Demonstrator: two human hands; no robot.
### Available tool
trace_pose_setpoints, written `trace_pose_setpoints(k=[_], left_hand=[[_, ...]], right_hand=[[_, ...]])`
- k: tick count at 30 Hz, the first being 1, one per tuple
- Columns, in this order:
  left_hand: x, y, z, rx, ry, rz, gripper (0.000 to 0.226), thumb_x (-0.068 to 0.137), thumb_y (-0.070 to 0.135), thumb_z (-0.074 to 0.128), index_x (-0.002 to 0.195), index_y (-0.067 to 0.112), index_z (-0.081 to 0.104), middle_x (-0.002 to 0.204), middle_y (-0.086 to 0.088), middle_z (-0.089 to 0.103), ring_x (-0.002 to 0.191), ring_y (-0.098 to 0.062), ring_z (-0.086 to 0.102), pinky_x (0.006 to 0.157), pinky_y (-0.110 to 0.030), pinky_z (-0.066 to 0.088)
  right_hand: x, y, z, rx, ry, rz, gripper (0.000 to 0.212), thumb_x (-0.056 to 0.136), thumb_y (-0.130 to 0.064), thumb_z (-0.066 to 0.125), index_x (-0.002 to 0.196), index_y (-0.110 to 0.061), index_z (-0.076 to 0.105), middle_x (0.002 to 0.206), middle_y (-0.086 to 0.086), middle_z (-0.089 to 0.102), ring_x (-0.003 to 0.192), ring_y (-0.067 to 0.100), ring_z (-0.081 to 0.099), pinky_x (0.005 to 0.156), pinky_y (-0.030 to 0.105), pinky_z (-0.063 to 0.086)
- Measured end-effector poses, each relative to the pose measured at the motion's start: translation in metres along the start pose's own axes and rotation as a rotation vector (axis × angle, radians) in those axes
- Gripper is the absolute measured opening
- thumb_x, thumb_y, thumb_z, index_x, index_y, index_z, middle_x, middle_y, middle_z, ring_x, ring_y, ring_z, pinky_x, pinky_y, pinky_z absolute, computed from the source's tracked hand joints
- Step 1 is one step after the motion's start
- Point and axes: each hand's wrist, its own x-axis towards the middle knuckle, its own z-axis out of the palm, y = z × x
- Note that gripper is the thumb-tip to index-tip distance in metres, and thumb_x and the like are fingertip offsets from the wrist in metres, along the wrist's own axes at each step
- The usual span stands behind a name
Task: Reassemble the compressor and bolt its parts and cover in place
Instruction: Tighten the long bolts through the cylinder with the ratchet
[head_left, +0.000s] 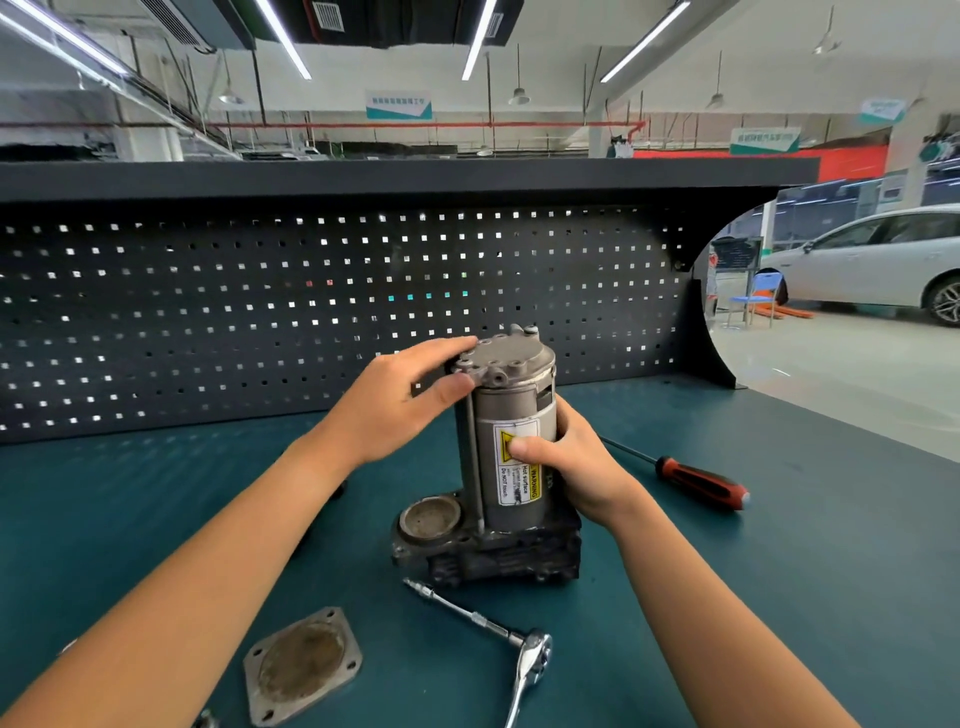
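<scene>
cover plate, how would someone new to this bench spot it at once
Start at the upright compressor mid-bench on the green mat. Come toward the near edge, left of the ratchet: the cover plate lies flat there. It is the only flat squarish piece, with a hole at each corner and a rusty round patch.

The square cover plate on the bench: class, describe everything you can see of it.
The cover plate is a flat, dull grey metal square with rounded corners, a bolt hole near each corner and a brownish, stained round centre. It lies flat and loose on the green bench, in front of the compressor, left of the ratchet. Neither hand touches it.
</scene>
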Motion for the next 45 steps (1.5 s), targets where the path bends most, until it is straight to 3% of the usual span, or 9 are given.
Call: trace_pose_setpoints(k=[4,9,14,17,20,26,31,36,45], left_hand=[[0.001,0.015,0.007,0.189,0.125,0.009,0.111,0.059,0.094,0.017,0.125,0.014,0.059,0.119,0.009,0.057,0.112,-0.005,0.048,0.094,-0.018,0.033],[0.005,0.031,0.024,0.368,0.263,-0.038,0.083,0.072,0.080,0.044,0.109,0.008,0.062,0.102,-0.002,0.059,0.099,-0.022,0.057,0.093,-0.040,0.041],[0.007,0.027,0.029,0.200,0.288,-0.121,0.084,0.066,0.083,0.042,0.111,0.015,0.061,0.102,0.009,0.049,0.090,-0.008,0.050,0.076,-0.026,0.039],[0.005,0.018,0.034,-0.118,0.442,-0.115,0.043,0.092,0.048,0.045,0.100,0.014,0.068,0.099,-0.002,0.063,0.086,-0.007,0.057,0.078,-0.022,0.044],[0.008,0.010,0.042,-0.432,0.553,-0.214,0.018,0.096,0.016,0.049,0.101,0.026,0.064,0.102,0.007,0.066,0.089,0.008,0.058,0.080,-0.012,0.048],[0.014,0.008,0.061,-0.819,0.361,-0.599,0.038,0.097,0.045,0.035,0.088,0.027,0.067,0.096,0.004,0.070,0.093,-0.014,0.063,0.077,-0.030,0.051],[0.018,0.015,0.069,-0.796,0.557,-0.585,0.042,0.097,0.040,0.035,0.074,0.014,0.058,0.077,0.001,0.060,0.075,-0.015,0.054,0.072,-0.035,0.043],[0.024,0.022,0.079,-0.849,0.713,-0.561,0.037,0.098,0.032,0.036,0.065,0.019,0.047,0.069,0.004,0.050,0.068,-0.012,0.045,0.070,-0.033,0.039],[0.028,0.019,0.081,-0.821,0.717,-0.553,0.041,0.099,0.031,0.033,0.061,0.017,0.039,0.064,0.005,0.046,0.063,-0.012,0.041,0.064,-0.031,0.036]], right_hand=[[-0.005,0.003,-0.006,0.009,0.034,-0.020,0.073,0.052,-0.032,0.077,0.120,-0.016,0.055,0.109,0.001,0.069,0.098,0.011,0.066,0.081,0.024,0.052],[-0.011,-0.003,-0.015,0.025,0.053,0.020,0.091,0.063,-0.030,0.080,0.142,-0.029,0.034,0.123,-0.003,0.061,0.110,0.012,0.059,0.096,0.033,0.045],[-0.012,-0.029,0.001,-0.060,0.111,-0.105,0.089,0.064,-0.051,0.065,0.142,-0.041,0.023,0.148,-0.015,0.032,0.133,0.010,0.038,0.104,0.029,0.037],[-0.007,-0.045,0.026,-0.389,0.277,-0.417,0.072,0.071,-0.044,0.070,0.132,-0.044,0.032,0.139,-0.024,0.030,0.135,0.004,0.032,0.106,0.019,0.033],[-0.006,-0.046,0.035,-0.727,0.379,-0.579,0.044,0.077,-0.022,0.076,0.117,-0.011,0.061,0.117,-0.009,0.051,0.117,0.008,0.046,0.106,0.029,0.036],[-0.001,-0.078,0.031,-1.248,0.349,-0.491,0.043,0.077,-0.040,0.073,0.106,-0.010,0.068,0.102,0.005,0.068,0.100,0.022,0.060,0.089,0.035,0.045],[0.006,-0.110,0.031,-1.696,0.118,-0.409,0.051,0.087,-0.057,0.048,0.096,-0.011,0.068,0.083,0.006,0.066,0.086,0.030,0.060,0.064,0.031,0.035],[0.004,-0.108,0.031,-1.693,0.095,-0.522,0.046,0.092,-0.049,0.046,0.102,-0.011,0.069,0.092,0.012,0.070,0.087,0.036,0.061,0.063,0.031,0.032],[-0.007,-0.091,-0.002,-1.201,0.017,-0.264,0.057,0.082,-0.043,0.064,0.135,-0.028,0.050,0.147,0.000,0.041,0.134,0.013,0.039,0.107,0.023,0.027]])
